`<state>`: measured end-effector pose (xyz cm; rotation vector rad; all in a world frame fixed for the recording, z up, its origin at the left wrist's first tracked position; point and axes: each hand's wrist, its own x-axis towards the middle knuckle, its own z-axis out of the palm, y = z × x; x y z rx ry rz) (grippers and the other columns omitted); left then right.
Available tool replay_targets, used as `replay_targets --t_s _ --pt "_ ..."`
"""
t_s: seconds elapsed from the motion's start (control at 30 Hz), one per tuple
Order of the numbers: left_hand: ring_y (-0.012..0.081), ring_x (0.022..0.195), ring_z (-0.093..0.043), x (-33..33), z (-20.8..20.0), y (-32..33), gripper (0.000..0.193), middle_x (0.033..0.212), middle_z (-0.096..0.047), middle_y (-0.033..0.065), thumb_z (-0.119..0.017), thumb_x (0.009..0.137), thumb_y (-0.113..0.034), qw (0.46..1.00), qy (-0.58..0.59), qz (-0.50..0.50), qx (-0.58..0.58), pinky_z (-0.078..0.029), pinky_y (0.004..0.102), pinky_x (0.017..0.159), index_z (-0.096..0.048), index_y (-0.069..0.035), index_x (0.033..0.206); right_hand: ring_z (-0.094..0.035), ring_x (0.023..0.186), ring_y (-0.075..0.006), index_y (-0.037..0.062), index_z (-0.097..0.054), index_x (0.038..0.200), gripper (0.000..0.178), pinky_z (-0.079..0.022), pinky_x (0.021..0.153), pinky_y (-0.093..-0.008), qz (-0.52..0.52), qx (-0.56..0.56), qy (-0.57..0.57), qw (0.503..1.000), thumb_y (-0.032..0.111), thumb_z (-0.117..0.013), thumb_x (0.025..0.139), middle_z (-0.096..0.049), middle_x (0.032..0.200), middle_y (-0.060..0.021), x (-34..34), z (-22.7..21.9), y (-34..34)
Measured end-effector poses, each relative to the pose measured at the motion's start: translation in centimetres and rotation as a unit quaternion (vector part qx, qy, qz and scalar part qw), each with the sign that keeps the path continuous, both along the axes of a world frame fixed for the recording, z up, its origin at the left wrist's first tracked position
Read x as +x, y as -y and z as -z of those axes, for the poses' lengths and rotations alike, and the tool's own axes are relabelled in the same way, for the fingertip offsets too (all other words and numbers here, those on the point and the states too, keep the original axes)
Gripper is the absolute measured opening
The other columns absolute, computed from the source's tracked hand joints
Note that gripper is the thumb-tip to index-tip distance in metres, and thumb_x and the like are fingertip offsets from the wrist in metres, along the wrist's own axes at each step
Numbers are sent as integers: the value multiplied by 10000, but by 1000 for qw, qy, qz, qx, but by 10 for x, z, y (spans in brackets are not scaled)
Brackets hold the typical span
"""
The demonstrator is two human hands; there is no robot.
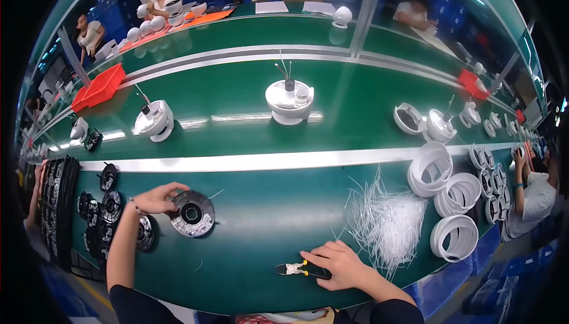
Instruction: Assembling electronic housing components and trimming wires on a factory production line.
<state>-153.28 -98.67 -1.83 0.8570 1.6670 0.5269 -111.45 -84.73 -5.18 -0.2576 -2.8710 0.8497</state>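
Disc (194, 224): dark, round, with a central hole; located on the near bench (255, 205) and used as reference for all positions below.
Left hand (157, 198): at the disc's upper-left rim; fingers bent and nearly closed, with hold of the rim.
Right hand (338, 265): right of the disc and nearer the wearer; fingers loosely curved over the handles of the cutters – firmness of grip cannot be told.
Cutters (290, 269): right of and nearer than the disc, lying with the metal head toward the disc's side.
Strips (388, 226): white, thin, heaped well right of the disc.
Rings (437, 238): white, right of the disc – beyond the strips.
Dark parts (111, 206): round, grouped left of the disc.
Dome (288, 101): white, wires upright, beyond and right of the disc.
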Motion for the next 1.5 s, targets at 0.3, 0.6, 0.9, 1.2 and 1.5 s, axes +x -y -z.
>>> replay_targets --t_s 0.3,0.6,0.9,1.2,1.5 --pt "325 930 -563 27 11 -228 784 1242 -385 212 -565 783 -438 971 -22 -146 190 -521 405 695 -191 6 1309 -560 714 -220 56 -586 1050 544 -423 677 -301 31 -38 -99 994 147 -653 517 -599 832 -76 -15 9 -8" --pt "324 849 -577 83 83 -307 428 1070 -472 163 -377 793 -115 877 269 -287 276 -548 439 627 -305 -82 1214 -562 708 -302 12 -576 999 409 -452 645 -352 97 -65 -185 976 31 -611 592 -592 802 -127 -11 -6 7" --pt "264 1023 -520 106 -7 -125 561 1178 -438 168 -355 748 -2 948 236 -76 199 -485 417 816 -225 -50 1291 -568 648 -251 1 -590 1031 557 -436 625 -309 95 9 -213 972 60 -607 477 -607 780 -113 0 -72 -46" --pt "272 1035 -499 141 26 -36 615 1248 -337 180 -367 775 -10 970 212 -22 118 -514 370 762 -139 -90 1341 -492 748 -227 24 -567 1033 521 -382 670 -323 48 224 6 973 113 -653 527 -537 813 -72 -53 -76 -63" --pt "243 811 -578 156 19 -45 232 964 -573 105 -670 632 -25 777 -343 117 515 -482 311 662 -607 -33 855 -480 759 -211 19 -566 1033 538 -370 672 -311 19 313 57 948 94 -653 507 -527 811 -72 -83 -59 -50"
